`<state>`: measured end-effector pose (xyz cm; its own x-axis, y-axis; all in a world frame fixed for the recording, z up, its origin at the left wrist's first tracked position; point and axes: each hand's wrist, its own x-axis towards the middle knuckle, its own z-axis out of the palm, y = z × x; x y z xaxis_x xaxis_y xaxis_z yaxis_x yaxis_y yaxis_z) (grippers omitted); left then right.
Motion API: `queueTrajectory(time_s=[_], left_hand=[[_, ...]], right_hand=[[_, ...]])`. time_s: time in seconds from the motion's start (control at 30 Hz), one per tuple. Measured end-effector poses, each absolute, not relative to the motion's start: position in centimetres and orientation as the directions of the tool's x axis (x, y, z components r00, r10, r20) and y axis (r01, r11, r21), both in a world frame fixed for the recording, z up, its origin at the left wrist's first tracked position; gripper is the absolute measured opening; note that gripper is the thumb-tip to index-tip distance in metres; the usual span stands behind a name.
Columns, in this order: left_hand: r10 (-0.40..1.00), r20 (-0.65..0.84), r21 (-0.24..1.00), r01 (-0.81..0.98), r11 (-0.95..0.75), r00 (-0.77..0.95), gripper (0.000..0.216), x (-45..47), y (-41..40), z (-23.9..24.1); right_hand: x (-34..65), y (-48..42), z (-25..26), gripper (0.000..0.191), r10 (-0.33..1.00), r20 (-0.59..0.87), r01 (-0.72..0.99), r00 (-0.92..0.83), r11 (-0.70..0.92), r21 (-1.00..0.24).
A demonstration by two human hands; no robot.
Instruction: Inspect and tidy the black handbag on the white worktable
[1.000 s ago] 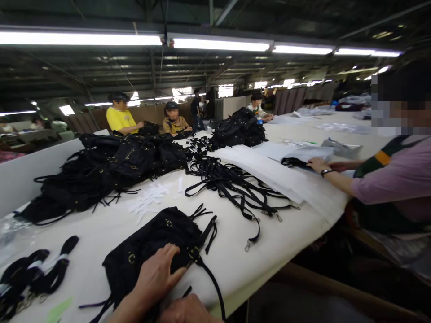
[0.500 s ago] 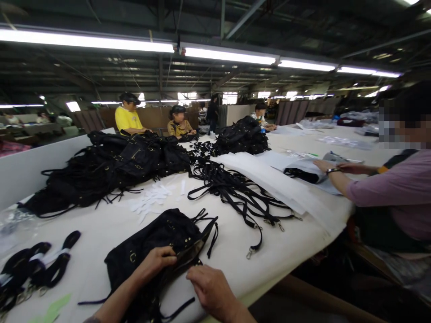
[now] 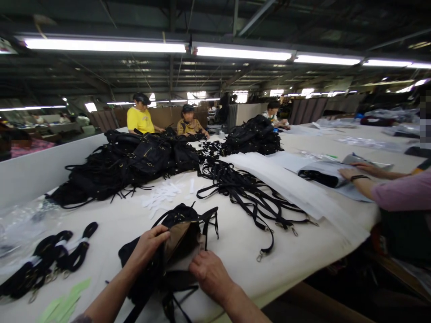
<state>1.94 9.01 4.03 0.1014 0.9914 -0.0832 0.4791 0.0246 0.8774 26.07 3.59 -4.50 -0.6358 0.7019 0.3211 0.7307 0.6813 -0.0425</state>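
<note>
A black handbag [image 3: 141,251] lies in front of me with its mouth spread, showing a tan lining [image 3: 177,237]. On the left edge of the opening, my left hand [image 3: 150,244] is closed, thumb and fingers gripping the rim. My right hand [image 3: 210,273] is closed on the opposite edge, its fingertips partly hidden. Thin black straps hang from the bag on both sides. Beyond it lies a scatter of white paper strips [image 3: 163,195]. A tangle of black straps with metal clips [image 3: 242,193] spreads to the right of the strips.
Bundled black straps [image 3: 55,255] and green strips [image 3: 67,303] lie at left. Piles of black bags [image 3: 138,163] stand farther back, beside white sheets [image 3: 279,190]. At right, a co-worker's hands [image 3: 357,175] handle a wrapped item. Other people stand across the table.
The bag's mouth has been pulled wide, so the tan lining now shows. My left hand has moved up and left with its edge. The view has turned slightly left.
</note>
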Motion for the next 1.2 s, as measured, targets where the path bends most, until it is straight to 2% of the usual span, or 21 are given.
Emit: queueTrajectory(time_s=[0.17, 0.27, 0.37, 0.47, 0.53, 0.63, 0.7, 0.83, 0.93, 1.0, 1.1, 1.2], left_hand=[[0.999, 0.040, 0.763, 0.645, -0.036, 0.009, 0.024, 0.4, 10.1, 4.3], [0.991, 0.134, 0.592, 0.799, -0.102, 0.027, 0.018, 1.3, 10.0, 4.2], [0.950, 0.255, 0.447, 0.849, -0.281, 0.180, 0.019, 2.9, 9.8, 3.4], [0.841, 0.363, 0.337, 0.786, -0.519, 0.401, 0.028, 4.1, 9.8, 2.2], [0.783, 0.383, 0.274, 0.749, -0.603, 0.491, 0.030, 4.5, 9.7, 1.7], [0.712, 0.392, 0.185, 0.708, -0.682, 0.583, 0.035, 4.9, 9.2, 2.0], [0.662, 0.346, 0.114, 0.671, -0.733, 0.664, 0.044, 5.3, 8.7, 2.7], [0.458, 0.120, 0.050, 0.455, -0.889, 0.881, 0.055, 6.9, 8.0, 4.5], [0.351, 0.030, 0.065, 0.348, -0.935, 0.936, 0.055, 8.6, 8.2, 5.0], [0.426, 0.043, 0.065, 0.423, -0.904, 0.904, 0.053, 10.1, 8.6, 4.9], [0.631, 0.101, 0.100, 0.623, -0.775, 0.769, 0.041, 12.4, 9.5, 4.3], [0.710, 0.083, 0.090, 0.704, -0.704, 0.699, 0.046, 14.2, 10.3, 3.4]], right_hand=[[26.7, 3.0, -4.3, 0.004, 0.707, 0.278, 0.714, -0.651, 0.694, -0.092], [27.4, 2.6, -4.4, 0.010, 0.773, 0.211, 0.749, -0.599, 0.633, -0.195], [28.0, 2.1, -4.2, 0.018, 0.842, 0.143, 0.776, -0.521, 0.536, -0.331], [28.3, 1.8, -3.1, 0.018, 0.888, 0.092, 0.781, -0.450, 0.442, -0.441], [28.2, 2.0, -2.4, 0.024, 0.923, 0.055, 0.781, -0.380, 0.353, -0.515], [28.2, 3.1, -2.0, 0.039, 0.985, -0.033, 0.772, -0.168, 0.111, -0.626], [28.3, 4.4, -2.2, 0.042, 0.993, -0.100, 0.751, -0.059, -0.022, -0.660], [28.6, 6.3, -2.3, 0.038, 0.991, -0.124, 0.752, -0.056, -0.040, -0.658], [28.4, 6.5, -1.8, 0.032, 0.992, -0.109, 0.787, -0.064, -0.017, -0.616], [28.1, 6.6, -1.6, 0.033, 0.994, -0.097, 0.819, -0.045, -0.019, -0.574], [27.8, 6.7, -1.6, 0.037, 0.996, -0.082, 0.857, -0.016, -0.029, -0.514], [27.6, 6.8, -2.1, 0.037, 0.997, -0.076, 0.898, -0.018, -0.017, -0.441]])
